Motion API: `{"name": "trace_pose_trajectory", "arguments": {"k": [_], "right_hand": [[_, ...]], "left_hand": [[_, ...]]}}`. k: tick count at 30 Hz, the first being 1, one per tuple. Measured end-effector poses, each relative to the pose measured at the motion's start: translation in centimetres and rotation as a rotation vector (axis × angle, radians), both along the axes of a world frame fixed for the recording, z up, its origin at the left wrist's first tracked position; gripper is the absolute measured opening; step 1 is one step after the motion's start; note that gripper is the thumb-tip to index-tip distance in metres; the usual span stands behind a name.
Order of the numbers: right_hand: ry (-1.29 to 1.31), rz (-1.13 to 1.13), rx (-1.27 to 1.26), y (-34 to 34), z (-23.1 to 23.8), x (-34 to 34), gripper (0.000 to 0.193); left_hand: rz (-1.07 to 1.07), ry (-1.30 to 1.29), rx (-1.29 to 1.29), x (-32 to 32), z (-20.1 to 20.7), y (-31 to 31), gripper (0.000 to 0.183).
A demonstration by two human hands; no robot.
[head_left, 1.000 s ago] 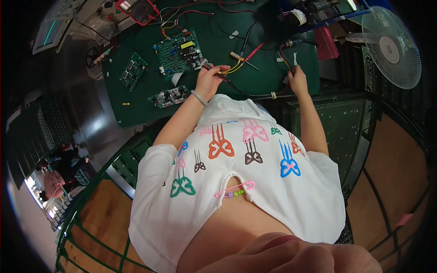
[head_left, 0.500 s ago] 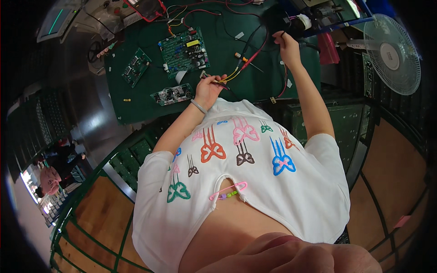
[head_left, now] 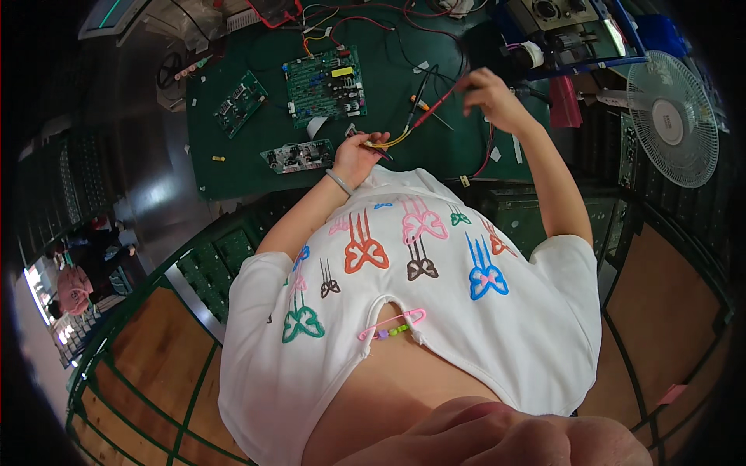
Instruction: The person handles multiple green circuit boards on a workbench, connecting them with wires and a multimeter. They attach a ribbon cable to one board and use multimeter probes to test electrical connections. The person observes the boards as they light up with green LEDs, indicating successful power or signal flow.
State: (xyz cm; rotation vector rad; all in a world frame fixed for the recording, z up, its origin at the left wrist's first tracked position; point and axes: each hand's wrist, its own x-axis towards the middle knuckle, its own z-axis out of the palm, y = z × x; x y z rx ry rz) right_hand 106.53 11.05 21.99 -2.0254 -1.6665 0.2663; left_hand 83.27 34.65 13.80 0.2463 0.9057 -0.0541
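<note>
Green tabletop [head_left: 237, 175]: red probe [head_left: 424, 117] crosses screwdriver [head_left: 421, 103].

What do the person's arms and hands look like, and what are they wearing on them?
White, short fabric sleeves cover the upper arms. The left hand has no glove, and a pale, ring-shaped bangle circles its wrist. The right hand is gloveless too, with no bangle showing.

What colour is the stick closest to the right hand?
Red. The stick nearest the right hand shows best in the head view.
</note>
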Motion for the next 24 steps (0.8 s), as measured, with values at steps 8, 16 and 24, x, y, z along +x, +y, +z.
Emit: {"name": "trace_pose_trajectory", "arguments": {"k": [8, 16, 24], "right_hand": [[-0.059, -0.595, -0.231, -4.2, -4.3, -1.4, 0.029], [1.075, -0.733, -0.308, -1.4, -8.5, 2.4, 0.025], [0.449, -0.679, -0.649, 1.4, -9.8, -2.6, 0.057]], "left_hand": [[-0.012, -0.177, -0.056, -1.8, -0.9, 1.1, 0.007], [-0.19, -0.197, 0.009, -1.4, 0.0, 0.6, 0.007], [-0.128, -0.32, -0.09, -0.4, 2.3, 0.6, 0.008]]}}
